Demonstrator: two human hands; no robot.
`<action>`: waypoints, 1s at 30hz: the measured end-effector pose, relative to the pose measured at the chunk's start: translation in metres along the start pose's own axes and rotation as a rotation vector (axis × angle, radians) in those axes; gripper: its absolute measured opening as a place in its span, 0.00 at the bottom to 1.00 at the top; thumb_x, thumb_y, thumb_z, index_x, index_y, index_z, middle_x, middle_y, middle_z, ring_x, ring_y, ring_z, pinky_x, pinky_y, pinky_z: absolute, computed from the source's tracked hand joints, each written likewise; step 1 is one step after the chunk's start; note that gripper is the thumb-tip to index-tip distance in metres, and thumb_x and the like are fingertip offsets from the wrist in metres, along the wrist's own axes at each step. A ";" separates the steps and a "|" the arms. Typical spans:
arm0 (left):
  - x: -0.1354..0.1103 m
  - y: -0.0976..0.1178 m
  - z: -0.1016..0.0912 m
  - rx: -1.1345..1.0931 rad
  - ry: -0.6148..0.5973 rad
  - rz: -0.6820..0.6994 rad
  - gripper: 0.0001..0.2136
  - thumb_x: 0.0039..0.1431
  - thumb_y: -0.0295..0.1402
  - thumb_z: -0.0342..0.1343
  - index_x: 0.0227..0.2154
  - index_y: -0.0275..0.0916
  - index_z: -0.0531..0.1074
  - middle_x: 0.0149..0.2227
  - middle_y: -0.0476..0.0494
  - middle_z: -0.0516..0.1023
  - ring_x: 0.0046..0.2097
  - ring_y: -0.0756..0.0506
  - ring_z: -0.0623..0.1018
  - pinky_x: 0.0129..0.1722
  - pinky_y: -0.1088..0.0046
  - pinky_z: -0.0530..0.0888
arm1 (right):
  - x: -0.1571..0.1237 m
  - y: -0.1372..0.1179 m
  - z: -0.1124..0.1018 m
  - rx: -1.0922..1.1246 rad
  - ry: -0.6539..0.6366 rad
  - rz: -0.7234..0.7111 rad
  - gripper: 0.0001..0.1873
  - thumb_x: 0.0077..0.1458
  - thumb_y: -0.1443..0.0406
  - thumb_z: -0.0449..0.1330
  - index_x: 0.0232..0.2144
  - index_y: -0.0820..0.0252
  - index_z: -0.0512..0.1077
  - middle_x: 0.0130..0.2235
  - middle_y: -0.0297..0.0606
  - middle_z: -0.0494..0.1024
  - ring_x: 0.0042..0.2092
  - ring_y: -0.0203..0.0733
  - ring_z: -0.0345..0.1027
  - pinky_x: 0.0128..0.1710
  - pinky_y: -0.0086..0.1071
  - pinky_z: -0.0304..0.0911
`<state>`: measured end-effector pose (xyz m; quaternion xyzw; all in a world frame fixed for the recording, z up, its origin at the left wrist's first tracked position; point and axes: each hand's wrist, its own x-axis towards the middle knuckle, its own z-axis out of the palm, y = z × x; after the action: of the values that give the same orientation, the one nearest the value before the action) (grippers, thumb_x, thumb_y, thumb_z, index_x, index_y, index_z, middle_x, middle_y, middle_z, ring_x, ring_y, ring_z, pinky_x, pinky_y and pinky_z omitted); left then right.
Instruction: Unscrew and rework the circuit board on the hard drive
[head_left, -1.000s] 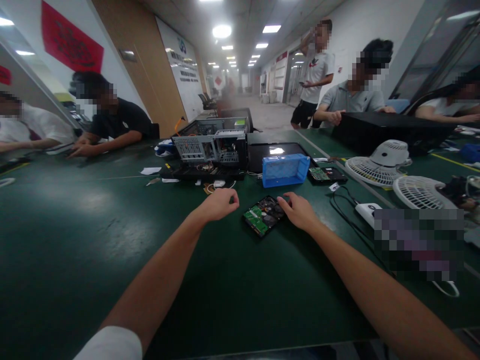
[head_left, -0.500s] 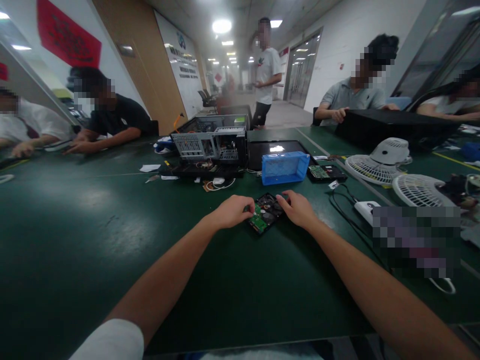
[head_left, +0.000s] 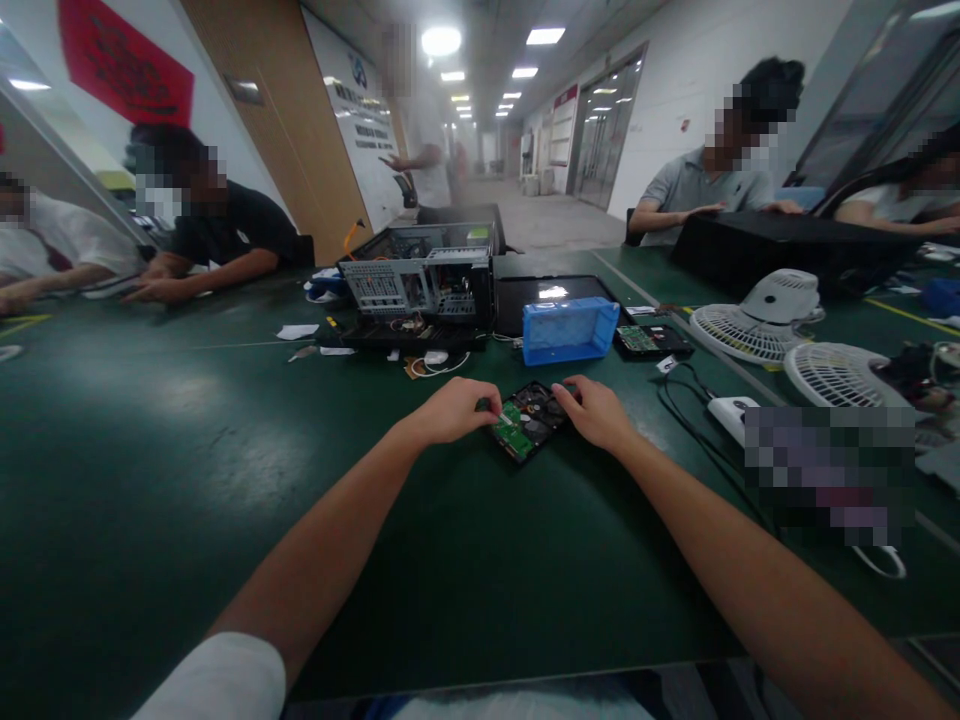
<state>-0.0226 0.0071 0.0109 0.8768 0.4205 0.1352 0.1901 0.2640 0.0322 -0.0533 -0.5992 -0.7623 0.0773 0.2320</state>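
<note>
A bare hard drive [head_left: 531,424] lies on the green table with its green circuit board facing up. My left hand [head_left: 450,410] is at the drive's left edge, its fingers pinched together over the board; what they pinch is too small to name. My right hand [head_left: 596,412] rests on the drive's right edge with curled fingers holding it against the table.
Behind the drive stand a blue plastic box [head_left: 570,330], an open computer case [head_left: 420,285] and a second drive [head_left: 649,342]. Two white fans [head_left: 765,315] [head_left: 840,375], a white power strip [head_left: 731,412] and cables lie at the right. Other people sit around the table.
My left hand moved right from the bare table onto the drive's left edge. My right hand stayed on the drive. A person standing at the back walked to the left.
</note>
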 end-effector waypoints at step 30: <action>0.001 -0.003 0.003 0.173 -0.086 0.069 0.09 0.65 0.36 0.56 0.41 0.40 0.80 0.44 0.40 0.80 0.46 0.41 0.78 0.47 0.66 0.71 | -0.001 -0.004 -0.004 -0.009 -0.034 -0.015 0.27 0.70 0.46 0.49 0.49 0.59 0.77 0.43 0.46 0.82 0.44 0.48 0.75 0.42 0.35 0.63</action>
<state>-0.0229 0.0091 0.0069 0.9088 0.3918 0.0673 0.1267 0.2624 0.0301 -0.0485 -0.5931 -0.7710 0.0822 0.2169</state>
